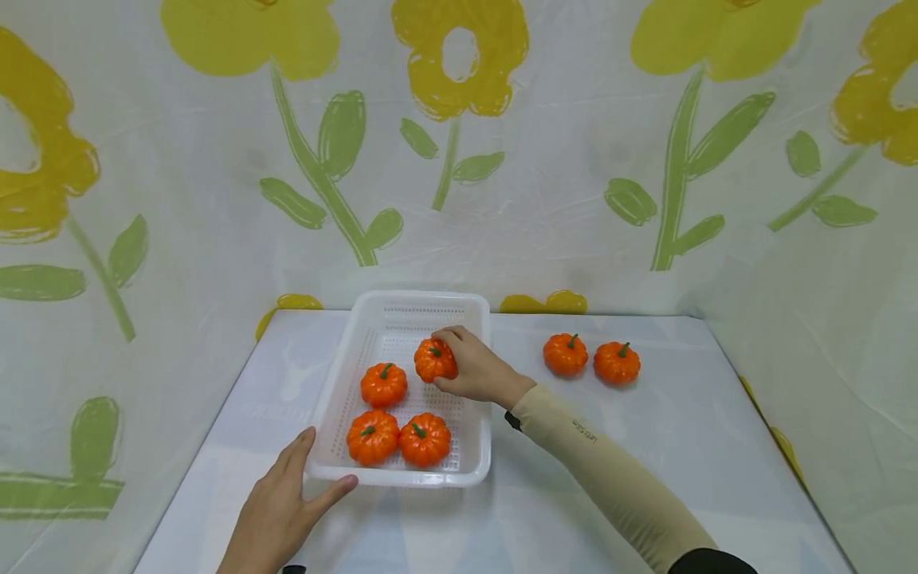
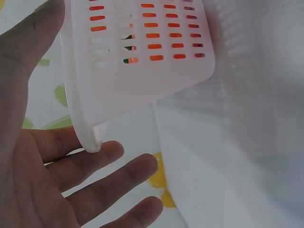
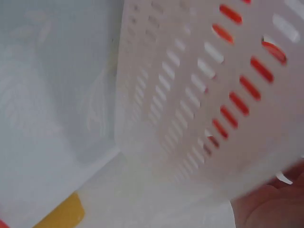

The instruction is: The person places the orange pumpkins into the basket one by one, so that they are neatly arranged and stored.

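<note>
A white perforated plastic basket (image 1: 476, 454) stands on the table, with several small orange pumpkins inside. Three of them, including one pumpkin (image 1: 383, 385) at the left, lie in its left and near part. Over the basket's right side reaches my right hand (image 1: 476, 368), which grips another pumpkin (image 1: 433, 360) between thumb and fingers. In the right wrist view the basket wall hides most of that hand. My left hand (image 1: 278, 498) rests at the near left corner, its fingers spread and fairly straight along the rim (image 2: 78, 109).
Two more pumpkins, a left one (image 1: 565, 355) and a right one (image 1: 617, 363), sit on the white table (image 1: 574, 510) to the right of the basket. A flower-printed curtain (image 1: 545, 207) encloses the table at the back and sides.
</note>
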Tool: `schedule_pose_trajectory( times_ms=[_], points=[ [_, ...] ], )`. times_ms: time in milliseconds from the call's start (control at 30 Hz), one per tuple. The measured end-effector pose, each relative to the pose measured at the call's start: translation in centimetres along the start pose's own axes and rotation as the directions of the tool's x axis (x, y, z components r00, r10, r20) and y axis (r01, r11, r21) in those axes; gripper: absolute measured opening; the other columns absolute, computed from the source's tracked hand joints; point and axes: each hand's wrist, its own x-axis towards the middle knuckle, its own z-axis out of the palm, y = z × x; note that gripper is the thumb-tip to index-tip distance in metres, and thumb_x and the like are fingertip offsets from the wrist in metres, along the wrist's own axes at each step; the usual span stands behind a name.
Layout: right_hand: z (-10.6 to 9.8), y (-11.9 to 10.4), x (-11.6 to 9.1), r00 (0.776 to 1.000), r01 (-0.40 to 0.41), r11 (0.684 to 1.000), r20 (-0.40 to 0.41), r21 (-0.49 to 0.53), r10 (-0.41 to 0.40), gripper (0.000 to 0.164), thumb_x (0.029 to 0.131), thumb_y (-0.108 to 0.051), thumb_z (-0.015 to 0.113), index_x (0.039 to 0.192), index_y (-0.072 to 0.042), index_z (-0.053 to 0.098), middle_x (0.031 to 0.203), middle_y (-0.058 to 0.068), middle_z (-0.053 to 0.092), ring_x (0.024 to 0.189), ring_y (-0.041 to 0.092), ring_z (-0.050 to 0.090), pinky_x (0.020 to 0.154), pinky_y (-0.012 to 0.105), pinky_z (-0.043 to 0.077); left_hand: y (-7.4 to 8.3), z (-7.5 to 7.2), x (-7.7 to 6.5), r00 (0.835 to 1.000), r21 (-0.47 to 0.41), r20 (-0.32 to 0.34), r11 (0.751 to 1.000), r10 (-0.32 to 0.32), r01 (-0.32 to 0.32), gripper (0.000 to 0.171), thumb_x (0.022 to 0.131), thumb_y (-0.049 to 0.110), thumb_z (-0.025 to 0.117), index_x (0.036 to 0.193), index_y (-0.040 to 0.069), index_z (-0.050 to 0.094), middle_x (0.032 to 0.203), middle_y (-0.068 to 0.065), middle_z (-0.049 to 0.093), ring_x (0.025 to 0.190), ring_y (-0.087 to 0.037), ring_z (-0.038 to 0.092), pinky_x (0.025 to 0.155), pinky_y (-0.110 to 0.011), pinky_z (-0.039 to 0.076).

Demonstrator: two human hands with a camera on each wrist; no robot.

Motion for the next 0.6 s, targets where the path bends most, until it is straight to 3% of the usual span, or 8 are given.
schedule_pose_trajectory(
  times_ms=[267, 400, 600],
  points=[
    [1.9, -0.5, 0.3, 0.991, 0.012, 0.989, 0.131, -0.146, 0.008, 0.074, 0.087, -0.032, 0.077, 0.147, -0.004, 0.045, 0.137, 0.013, 0.051, 0.119, 0.024, 0.055, 0.105, 0.033, 0.049, -0.1, 0.1, 0.1, 1.000, 0.013, -0.005, 1.000, -0.009, 0.009, 0.114, 0.082, 0.080, 0.060, 0.155, -0.003, 0.031, 0.152, -0.031, 0.039, 0.128, -0.053, 0.048, 0.100, -0.069, 0.043],
    [2.3, -0.7, 0.4, 0.986, 0.010, 0.982, 0.167, -0.187, 0.022, 0.070, 0.087, -0.035, 0.076, 0.147, -0.010, 0.049, 0.137, 0.011, 0.052, 0.115, 0.023, 0.058, 0.099, 0.033, 0.052, -0.2, 0.1, 0.0, 1.000, 0.007, -0.020, 1.000, 0.008, -0.008, 0.111, 0.084, 0.077, 0.061, 0.155, -0.003, 0.032, 0.152, -0.031, 0.040, 0.128, -0.053, 0.049, 0.100, -0.069, 0.043],
    [2.7, -1.1, 0.4, 0.974, 0.026, 0.944, 0.221, -0.330, 0.050, 0.060, 0.089, -0.044, 0.073, 0.141, -0.018, 0.056, 0.135, 0.006, 0.056, 0.106, 0.022, 0.064, 0.088, 0.035, 0.056, -0.1, 0.0, 0.0, 1.000, 0.017, 0.006, 1.000, -0.014, 0.014, 0.113, 0.082, 0.079, 0.059, 0.156, -0.002, 0.030, 0.152, -0.031, 0.039, 0.128, -0.053, 0.049, 0.100, -0.069, 0.043]
  ],
)
